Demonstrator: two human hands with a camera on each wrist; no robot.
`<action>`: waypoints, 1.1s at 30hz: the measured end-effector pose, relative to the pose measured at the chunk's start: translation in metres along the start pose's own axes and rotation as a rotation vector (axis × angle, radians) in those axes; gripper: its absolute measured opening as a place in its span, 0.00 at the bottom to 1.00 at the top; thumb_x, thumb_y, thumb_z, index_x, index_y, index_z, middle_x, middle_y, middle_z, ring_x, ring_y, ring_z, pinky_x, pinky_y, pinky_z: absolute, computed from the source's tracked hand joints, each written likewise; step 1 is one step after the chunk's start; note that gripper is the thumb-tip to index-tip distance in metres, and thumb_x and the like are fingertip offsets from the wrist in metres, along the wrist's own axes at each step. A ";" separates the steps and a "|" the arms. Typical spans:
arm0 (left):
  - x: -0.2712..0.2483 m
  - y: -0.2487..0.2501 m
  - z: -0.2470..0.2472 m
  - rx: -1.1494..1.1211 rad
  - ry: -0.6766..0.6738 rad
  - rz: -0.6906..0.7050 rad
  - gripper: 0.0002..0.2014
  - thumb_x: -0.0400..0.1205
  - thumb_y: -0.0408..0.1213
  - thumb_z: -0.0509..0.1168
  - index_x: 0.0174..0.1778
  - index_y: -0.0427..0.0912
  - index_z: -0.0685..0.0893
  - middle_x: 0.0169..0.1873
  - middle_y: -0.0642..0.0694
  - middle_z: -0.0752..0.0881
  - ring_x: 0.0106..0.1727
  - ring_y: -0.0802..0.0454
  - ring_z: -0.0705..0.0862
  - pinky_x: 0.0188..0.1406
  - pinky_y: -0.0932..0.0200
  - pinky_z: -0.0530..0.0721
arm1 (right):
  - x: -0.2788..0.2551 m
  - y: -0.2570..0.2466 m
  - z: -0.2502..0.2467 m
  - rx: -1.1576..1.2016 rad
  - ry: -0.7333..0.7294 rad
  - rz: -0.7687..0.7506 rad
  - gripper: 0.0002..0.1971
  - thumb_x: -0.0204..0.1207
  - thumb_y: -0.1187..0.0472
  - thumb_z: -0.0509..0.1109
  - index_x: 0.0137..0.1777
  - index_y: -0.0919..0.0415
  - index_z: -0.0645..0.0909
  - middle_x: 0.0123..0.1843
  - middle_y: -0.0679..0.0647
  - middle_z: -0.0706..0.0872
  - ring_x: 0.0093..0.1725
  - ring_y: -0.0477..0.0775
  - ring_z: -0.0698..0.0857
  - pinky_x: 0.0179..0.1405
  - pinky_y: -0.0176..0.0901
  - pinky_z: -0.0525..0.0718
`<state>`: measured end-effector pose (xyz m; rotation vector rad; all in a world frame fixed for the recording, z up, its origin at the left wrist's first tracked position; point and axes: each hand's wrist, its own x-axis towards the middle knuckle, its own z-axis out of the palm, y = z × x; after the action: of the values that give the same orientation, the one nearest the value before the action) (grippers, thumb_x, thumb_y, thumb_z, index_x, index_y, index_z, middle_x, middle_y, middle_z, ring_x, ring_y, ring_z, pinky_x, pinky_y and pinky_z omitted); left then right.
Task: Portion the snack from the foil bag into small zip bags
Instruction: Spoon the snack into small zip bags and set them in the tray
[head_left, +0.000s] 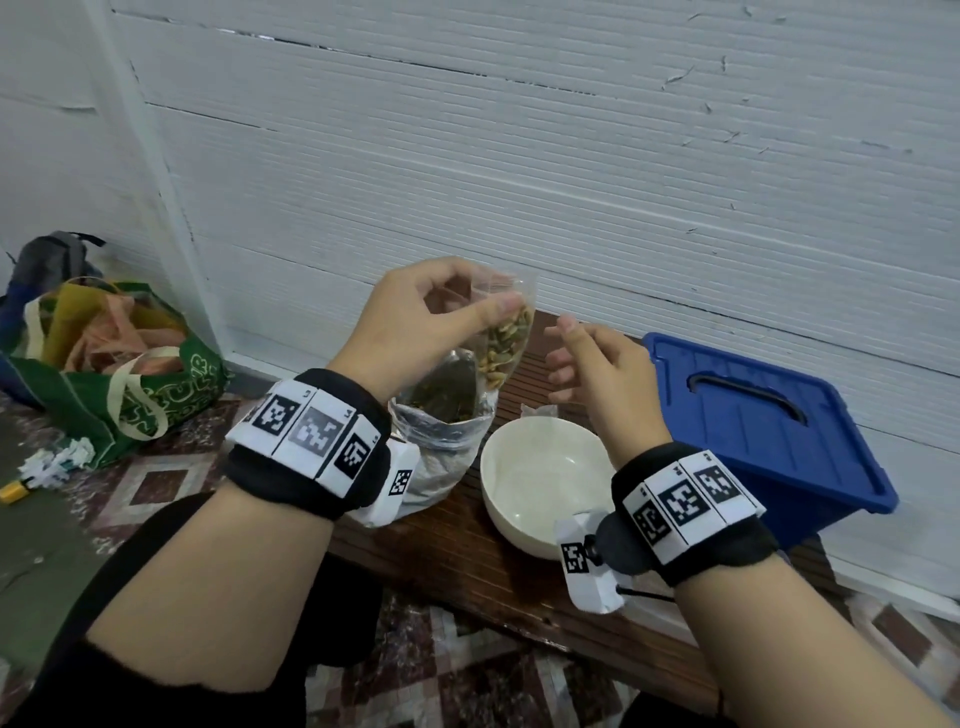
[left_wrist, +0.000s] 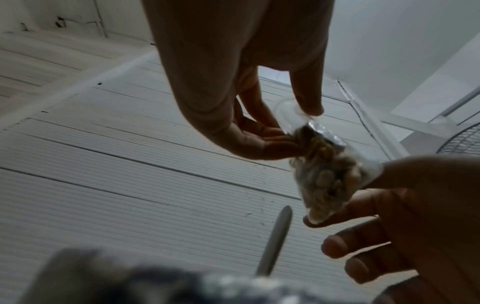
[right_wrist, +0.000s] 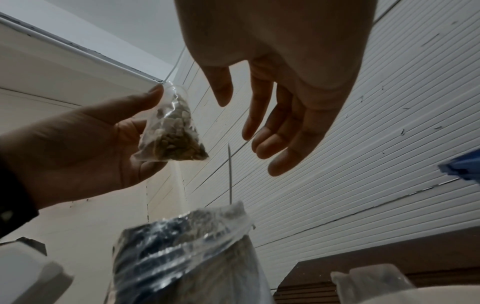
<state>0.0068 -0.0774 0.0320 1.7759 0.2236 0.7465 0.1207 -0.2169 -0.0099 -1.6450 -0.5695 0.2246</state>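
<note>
My left hand (head_left: 470, 304) pinches the top of a small clear zip bag (head_left: 506, 340) partly filled with pale seeds, holding it above the open foil bag (head_left: 441, 431). In the left wrist view thumb and fingers grip the small zip bag (left_wrist: 327, 174) at its mouth. The right wrist view shows the same small bag (right_wrist: 174, 133) hanging from that pinch, over the foil bag (right_wrist: 187, 253). A metal spoon handle (left_wrist: 275, 240) sticks up out of the foil bag. My right hand (head_left: 566, 348) hovers just right of the small bag, fingers relaxed and holding nothing.
A white bowl (head_left: 545, 488) stands on the brown wooden table (head_left: 467, 551) right of the foil bag. A blue lidded bin (head_left: 769, 426) is at the right. A green tote bag (head_left: 119, 374) sits on the floor at the left. A white wall runs behind.
</note>
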 end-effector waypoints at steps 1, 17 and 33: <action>-0.001 0.004 0.005 -0.001 -0.018 0.008 0.08 0.68 0.47 0.76 0.41 0.54 0.87 0.48 0.44 0.91 0.41 0.52 0.88 0.38 0.61 0.87 | -0.002 -0.001 -0.005 0.017 0.010 0.000 0.14 0.79 0.46 0.67 0.48 0.54 0.87 0.36 0.49 0.85 0.37 0.48 0.84 0.40 0.51 0.88; -0.041 -0.028 0.122 0.167 -0.296 -0.164 0.09 0.72 0.48 0.77 0.45 0.53 0.86 0.37 0.54 0.88 0.44 0.52 0.89 0.50 0.53 0.87 | -0.045 0.030 -0.120 0.036 0.265 0.142 0.16 0.83 0.50 0.62 0.44 0.58 0.87 0.41 0.57 0.86 0.38 0.51 0.84 0.41 0.50 0.87; -0.063 -0.086 0.199 0.492 -0.396 -0.193 0.13 0.72 0.49 0.76 0.46 0.49 0.82 0.41 0.54 0.85 0.45 0.58 0.82 0.48 0.57 0.84 | -0.063 0.084 -0.145 -0.018 0.291 0.282 0.15 0.83 0.50 0.62 0.43 0.56 0.86 0.40 0.55 0.87 0.40 0.53 0.84 0.42 0.50 0.87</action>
<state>0.0933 -0.2378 -0.1014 2.2849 0.3237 0.1943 0.1535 -0.3786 -0.0791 -1.7351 -0.1187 0.1813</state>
